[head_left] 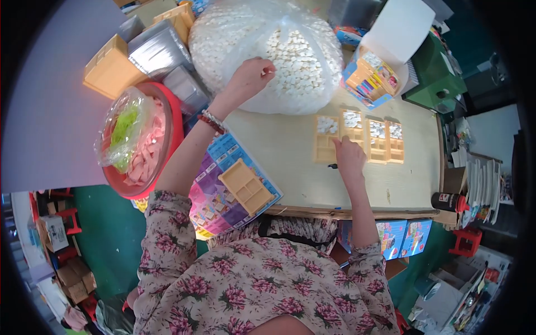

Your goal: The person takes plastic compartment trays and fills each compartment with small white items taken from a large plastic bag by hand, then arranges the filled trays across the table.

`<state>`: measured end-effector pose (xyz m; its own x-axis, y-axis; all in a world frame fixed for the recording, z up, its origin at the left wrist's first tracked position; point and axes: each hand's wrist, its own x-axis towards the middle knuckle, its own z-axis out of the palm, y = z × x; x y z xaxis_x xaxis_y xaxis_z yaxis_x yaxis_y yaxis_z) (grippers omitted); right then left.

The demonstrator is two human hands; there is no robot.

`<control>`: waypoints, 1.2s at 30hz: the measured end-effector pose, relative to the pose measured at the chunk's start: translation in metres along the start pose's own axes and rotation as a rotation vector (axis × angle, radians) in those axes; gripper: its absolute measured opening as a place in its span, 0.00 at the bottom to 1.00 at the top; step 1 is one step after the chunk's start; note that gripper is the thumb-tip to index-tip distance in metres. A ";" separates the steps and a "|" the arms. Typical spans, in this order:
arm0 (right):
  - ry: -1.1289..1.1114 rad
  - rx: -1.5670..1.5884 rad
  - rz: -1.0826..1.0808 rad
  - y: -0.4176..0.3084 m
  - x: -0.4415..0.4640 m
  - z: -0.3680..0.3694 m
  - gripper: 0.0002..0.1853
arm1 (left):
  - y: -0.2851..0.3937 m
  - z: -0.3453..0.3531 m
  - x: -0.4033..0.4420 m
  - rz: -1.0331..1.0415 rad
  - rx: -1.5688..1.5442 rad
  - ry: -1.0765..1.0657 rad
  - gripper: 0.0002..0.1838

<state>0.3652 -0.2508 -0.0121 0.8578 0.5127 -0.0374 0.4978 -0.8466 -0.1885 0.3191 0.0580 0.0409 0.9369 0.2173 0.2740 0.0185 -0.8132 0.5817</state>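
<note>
My left hand (pixel 254 77) is raised over the front left of a big clear bag (pixel 298 67) full of small white pieces, its fingers curled together; what they hold, if anything, is too small to make out. My right hand (pixel 350 155) is at the near edge of a row of wooden-coloured compartment trays (pixel 325 146), fingers bent down, their tips partly hidden. White pieces (pixel 353 118) lie in the far compartments of these trays. By the right hand is a small black object (pixel 333 166). Another compartment tray (pixel 245 187) rests on colourful printed sheets (pixel 223 162).
A red basin (pixel 176 120) with pink and green pieces in plastic stands at the left. Behind it are tan trays (pixel 114 67) and clear plastic boxes (pixel 159 50). An open box (pixel 371 84) and a green box (pixel 435 72) stand at the back right.
</note>
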 end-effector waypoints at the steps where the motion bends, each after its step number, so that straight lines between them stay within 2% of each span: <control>1: 0.013 -0.016 0.052 -0.011 -0.006 -0.004 0.15 | -0.001 0.000 0.000 0.002 0.016 0.012 0.07; 3: -0.125 0.116 -0.074 -0.033 -0.020 0.005 0.16 | -0.003 -0.001 -0.002 -0.005 0.040 0.022 0.07; 5: -0.247 0.416 -0.310 -0.066 -0.048 0.019 0.17 | -0.001 0.000 0.000 -0.012 0.030 0.000 0.07; 7: -0.510 0.317 -0.440 -0.106 -0.067 0.018 0.14 | 0.002 0.003 0.002 0.004 0.009 0.004 0.07; 13: -0.333 0.314 -0.691 -0.126 -0.077 0.067 0.10 | 0.004 -0.002 0.012 -0.004 -0.057 0.016 0.07; 16: -0.395 0.316 -0.734 -0.128 -0.072 0.071 0.09 | -0.006 -0.004 0.019 0.026 -0.025 0.024 0.07; 20: -0.380 0.383 -0.743 -0.122 -0.075 0.057 0.08 | -0.013 -0.005 0.028 0.040 -0.001 0.003 0.07; 22: -0.502 0.427 -0.689 -0.120 -0.072 0.039 0.09 | -0.019 0.002 0.031 0.055 0.002 -0.010 0.07; 23: -0.495 0.425 -0.691 -0.116 -0.065 0.025 0.09 | -0.023 0.004 0.034 0.070 0.007 -0.026 0.07; 25: -0.482 0.525 -0.649 -0.103 -0.047 -0.013 0.09 | -0.033 0.014 0.034 0.098 0.044 -0.028 0.09; 27: -0.413 0.633 -0.518 -0.083 -0.009 -0.036 0.10 | -0.032 0.018 0.034 0.131 0.079 -0.035 0.10; 29: -0.340 0.638 -0.393 -0.067 0.036 -0.053 0.11 | -0.025 0.023 0.038 0.105 0.143 -0.037 0.14; 30: -0.387 0.590 -0.360 -0.059 0.060 -0.058 0.12 | -0.023 0.027 0.044 0.113 0.141 -0.037 0.14; 32: -0.430 0.544 -0.325 -0.056 0.094 -0.062 0.12 | -0.022 0.042 0.056 -0.085 0.168 -0.047 0.15; 34: -0.499 0.455 -0.234 -0.055 0.116 -0.062 0.14 | -0.021 0.058 0.066 -0.087 0.187 -0.029 0.16; 36: -0.542 0.455 -0.232 -0.057 0.132 -0.059 0.14 | -0.019 0.068 0.075 -0.087 0.203 -0.011 0.18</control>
<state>0.4579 -0.1437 0.0516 0.4945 0.7696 -0.4039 0.4549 -0.6252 -0.6342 0.4128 0.0529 -0.0022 0.9322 0.2868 0.2206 0.1687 -0.8838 0.4363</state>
